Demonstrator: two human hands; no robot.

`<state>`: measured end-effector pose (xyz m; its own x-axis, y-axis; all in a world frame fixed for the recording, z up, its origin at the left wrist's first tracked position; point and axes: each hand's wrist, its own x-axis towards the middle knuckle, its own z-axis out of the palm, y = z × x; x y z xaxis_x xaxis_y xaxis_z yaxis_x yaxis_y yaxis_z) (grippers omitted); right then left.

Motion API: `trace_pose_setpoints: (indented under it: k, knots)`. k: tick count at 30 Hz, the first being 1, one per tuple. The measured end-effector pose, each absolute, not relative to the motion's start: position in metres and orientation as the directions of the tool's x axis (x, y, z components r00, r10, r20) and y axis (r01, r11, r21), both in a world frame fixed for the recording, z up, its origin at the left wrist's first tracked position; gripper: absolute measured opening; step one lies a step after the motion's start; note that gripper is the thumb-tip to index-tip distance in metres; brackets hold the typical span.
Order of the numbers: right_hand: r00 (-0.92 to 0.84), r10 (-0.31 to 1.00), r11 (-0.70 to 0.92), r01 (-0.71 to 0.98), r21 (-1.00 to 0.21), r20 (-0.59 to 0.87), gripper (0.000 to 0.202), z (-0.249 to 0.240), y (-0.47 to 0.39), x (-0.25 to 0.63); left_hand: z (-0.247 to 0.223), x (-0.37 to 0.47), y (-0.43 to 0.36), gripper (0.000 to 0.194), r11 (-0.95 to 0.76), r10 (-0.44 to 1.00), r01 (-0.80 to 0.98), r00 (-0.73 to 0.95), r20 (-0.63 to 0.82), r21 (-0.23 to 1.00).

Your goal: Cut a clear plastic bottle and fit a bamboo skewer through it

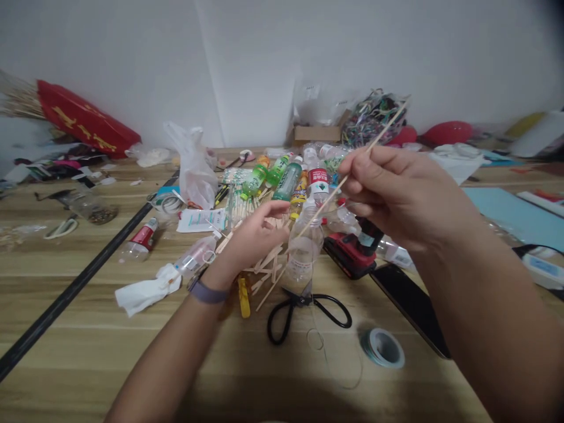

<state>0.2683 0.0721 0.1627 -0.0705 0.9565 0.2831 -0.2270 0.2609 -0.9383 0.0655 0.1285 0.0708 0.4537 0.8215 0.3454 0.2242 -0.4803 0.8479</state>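
Observation:
In my right hand (388, 191) a thin wooden stick (381, 136) is pinched between thumb and fingers, slanting from upper right down to the clear plastic bottle (304, 258). Whether its lower end is inside that bottle or in front of it, I cannot tell. My left hand (259, 235) is just left of the bottle, fingers apart and holding nothing. Below the bottle lie black-handled scissors (302, 301) with spread handles. A thin wire (335, 385) loops over the table close to a small spool (383, 348). Flat wooden sticks (268, 264) are scattered beside my left hand.
Several drink bottles (286, 179) crowd the table's middle. A red-and-black battery tool (352, 255) and a dark phone (409, 305) lie on the right. On the left are a long black bar (88, 267), white tissue (147, 291) and a red-labelled bottle (140, 242).

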Motion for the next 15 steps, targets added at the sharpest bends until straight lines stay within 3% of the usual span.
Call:
trace_pose_setpoints:
  k: [2, 4, 7, 10, 12, 15]
  knots:
    - [-0.031, 0.979, 0.182, -0.29, -0.94, 0.199, 0.027, 0.168, 0.075, 0.267, 0.052, 0.072, 0.139, 0.08, -0.472, 0.756, 0.245, 0.607, 0.246, 0.847]
    - [0.011, 0.991, 0.127, -0.336, -0.933, 0.131, 0.038, 0.171, 0.077, 0.265, 0.04, 0.083, 0.141, 0.097, -0.415, 0.728, 0.224, 0.663, 0.175, 0.882]
    - [0.072, 0.99, 0.14, -0.403, -0.904, 0.121, 0.034, 0.172, 0.077, 0.265, 0.044, 0.093, 0.134, 0.087, -0.363, 0.721, 0.172, 0.674, 0.16, 0.916]
    - [0.116, 0.971, 0.241, -0.468, -0.85, 0.211, 0.021, 0.177, 0.068, 0.269, 0.067, 0.077, 0.124, 0.086, -0.398, 0.734, 0.194, 0.653, 0.185, 0.897]
    - [0.14, 0.955, 0.295, -0.485, -0.823, 0.26, 0.033, 0.182, 0.058, 0.271, 0.085, 0.051, 0.116, 0.086, -0.482, 0.742, 0.3, 0.64, 0.201, 0.824]
    - [0.238, 0.939, 0.334, -0.458, -0.824, 0.248, 0.045, 0.182, 0.044, 0.273, 0.101, 0.003, 0.101, 0.084, -0.528, 0.731, 0.459, 0.674, 0.107, 0.715]
